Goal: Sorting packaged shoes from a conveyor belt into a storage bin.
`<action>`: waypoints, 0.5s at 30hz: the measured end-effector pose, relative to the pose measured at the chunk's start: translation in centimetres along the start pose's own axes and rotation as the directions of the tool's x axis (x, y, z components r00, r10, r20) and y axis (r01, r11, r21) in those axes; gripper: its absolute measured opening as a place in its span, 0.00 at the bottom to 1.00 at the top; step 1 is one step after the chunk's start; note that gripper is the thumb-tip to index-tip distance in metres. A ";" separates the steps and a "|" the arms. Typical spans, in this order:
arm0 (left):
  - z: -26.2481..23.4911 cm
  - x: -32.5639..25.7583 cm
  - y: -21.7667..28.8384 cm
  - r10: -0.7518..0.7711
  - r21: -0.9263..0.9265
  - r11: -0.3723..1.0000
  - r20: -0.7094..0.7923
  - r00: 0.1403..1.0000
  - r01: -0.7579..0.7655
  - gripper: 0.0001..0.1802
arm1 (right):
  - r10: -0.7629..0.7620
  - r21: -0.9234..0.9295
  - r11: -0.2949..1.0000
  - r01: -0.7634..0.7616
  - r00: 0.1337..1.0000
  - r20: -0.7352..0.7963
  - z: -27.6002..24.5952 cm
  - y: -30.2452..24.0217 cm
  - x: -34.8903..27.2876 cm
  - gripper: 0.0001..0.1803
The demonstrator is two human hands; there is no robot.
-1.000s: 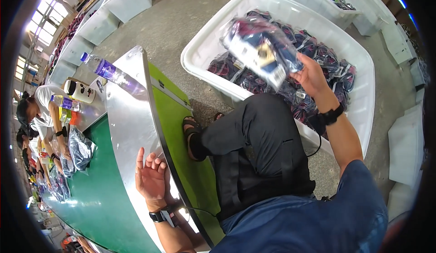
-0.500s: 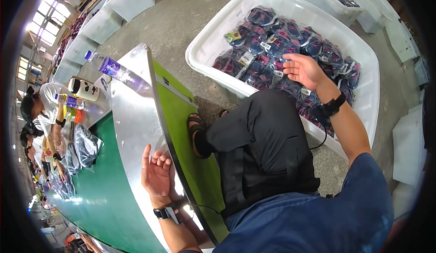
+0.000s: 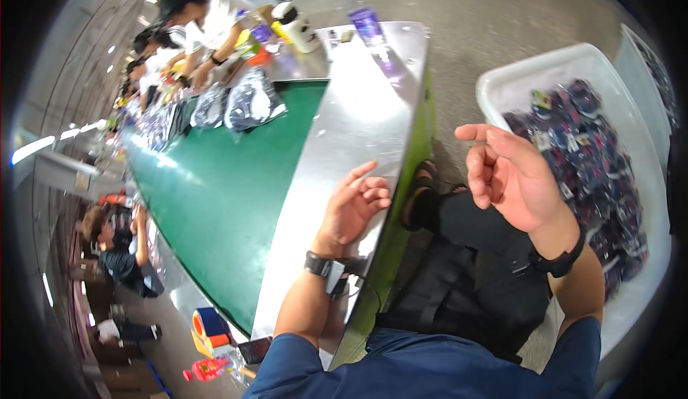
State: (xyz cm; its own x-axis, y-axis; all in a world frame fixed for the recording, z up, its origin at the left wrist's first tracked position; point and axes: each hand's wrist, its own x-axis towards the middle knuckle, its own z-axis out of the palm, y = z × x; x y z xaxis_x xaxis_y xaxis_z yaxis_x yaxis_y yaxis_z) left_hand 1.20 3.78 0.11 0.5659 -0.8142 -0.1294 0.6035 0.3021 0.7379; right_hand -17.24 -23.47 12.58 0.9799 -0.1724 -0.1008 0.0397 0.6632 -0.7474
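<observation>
My left hand point(image 3: 356, 203) hovers at the metal edge of the table point(image 3: 326, 141), its fingers loosely curled and apart, holding nothing. To its right, my right hand point(image 3: 512, 177) is raised above my leg, palm turned inward, fingers bent and apart with nothing in them. Beyond that hand stands a large white plastic bin point(image 3: 591, 59), filled with dark blue and pink items in clear plastic bags point(image 3: 588, 155). On the green belt point(image 3: 229, 205) of the table, at its far end, lie clear bags of dark goods point(image 3: 252, 102).
A clear bottle with a purple label point(image 3: 364, 18) stands at the table's far corner, near a white jar point(image 3: 295, 26). Co-workers point(image 3: 208, 19) lean over the far left side. By the near left edge are tape rolls point(image 3: 210, 329), a red bottle point(image 3: 208, 369) and a phone point(image 3: 254, 350).
My view has swung left toward the table. My right hand has come away from over the bin toward my left hand. Both hands stay without anything in them.
</observation>
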 end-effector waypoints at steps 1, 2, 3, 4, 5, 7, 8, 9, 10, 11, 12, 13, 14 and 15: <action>0.3 0.0 0.0 -0.004 -0.007 1.000 -0.001 1.000 0.004 0.35 | 0.032 -0.001 0.999 -0.032 0.999 -0.031 -0.1 1.1 1.3 0.23; 0.7 0.1 0.0 -0.014 -0.014 1.000 0.005 1.000 0.014 0.35 | 0.035 0.001 0.999 -0.035 0.999 -0.007 -1.5 2.6 2.2 0.23; 0.6 0.3 -0.2 -0.015 -0.012 1.000 0.030 0.999 0.016 0.34 | 0.121 0.045 0.992 -0.118 0.989 -0.079 -3.9 4.3 3.1 0.22; 0.8 0.5 -0.2 -0.046 0.004 0.999 0.018 0.999 0.046 0.35 | 0.208 0.097 0.976 -0.194 0.965 -0.162 -4.6 4.8 3.6 0.22; 1.0 0.6 -0.1 -0.049 -0.010 0.999 0.011 0.999 0.049 0.34 | 0.206 0.103 0.976 -0.191 0.965 -0.165 -5.4 4.9 3.5 0.22; 1.5 1.0 -0.7 -0.044 -0.009 0.999 -0.006 0.999 0.044 0.34 | 0.267 0.108 0.963 -0.249 0.937 -0.226 -6.8 3.9 1.8 0.21; 1.2 1.1 -1.0 -0.041 0.007 0.999 -0.016 0.999 0.041 0.34 | 0.220 0.077 0.975 -0.210 0.964 -0.152 -6.7 2.2 0.9 0.20; 0.4 0.9 -1.0 -0.020 -0.005 1.000 -0.001 1.000 0.020 0.33 | 0.146 -0.010 0.989 -0.148 0.985 -0.095 -6.2 0.3 0.1 0.21; -0.1 1.0 -1.4 -0.003 -0.068 0.998 -0.030 1.000 0.001 0.34 | 0.083 -0.099 0.991 -0.088 0.995 -0.057 -6.9 -1.0 -0.7 0.21; -0.1 0.6 -0.7 0.008 -0.072 0.997 -0.029 1.000 -0.010 0.33 | 0.020 -0.173 0.985 -0.029 0.998 -0.053 -8.0 -2.6 -1.5 0.21; 0.0 0.2 -0.2 0.026 -0.075 0.997 -0.031 0.999 -0.028 0.32 | -0.035 -0.251 0.968 0.025 0.999 -0.036 -9.5 -4.3 -2.3 0.22; 0.3 -0.1 0.1 0.021 -0.048 0.999 -0.063 0.998 -0.024 0.32 | -0.078 -0.286 0.957 0.038 0.988 -0.130 -12.0 -5.5 -3.3 0.22; 0.8 -0.1 0.5 0.000 -0.014 1.000 -0.100 0.995 -0.001 0.32 | -0.126 -0.326 0.944 0.051 0.970 -0.210 -14.7 -6.8 -4.3 0.22; 1.6 0.4 0.3 -0.010 0.007 1.000 -0.114 0.993 0.011 0.31 | -0.192 -0.370 0.926 0.068 0.932 -0.307 -18.0 -8.1 -6.2 0.22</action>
State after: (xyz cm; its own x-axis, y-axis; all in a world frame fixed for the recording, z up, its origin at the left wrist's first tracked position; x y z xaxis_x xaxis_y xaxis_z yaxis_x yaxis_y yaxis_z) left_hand 0.72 2.75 1.37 0.6205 -0.7551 -0.2115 0.6053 0.2897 0.7414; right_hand -27.17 -40.88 7.46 0.8455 -0.5116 -0.1525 0.0314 0.3328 -0.9425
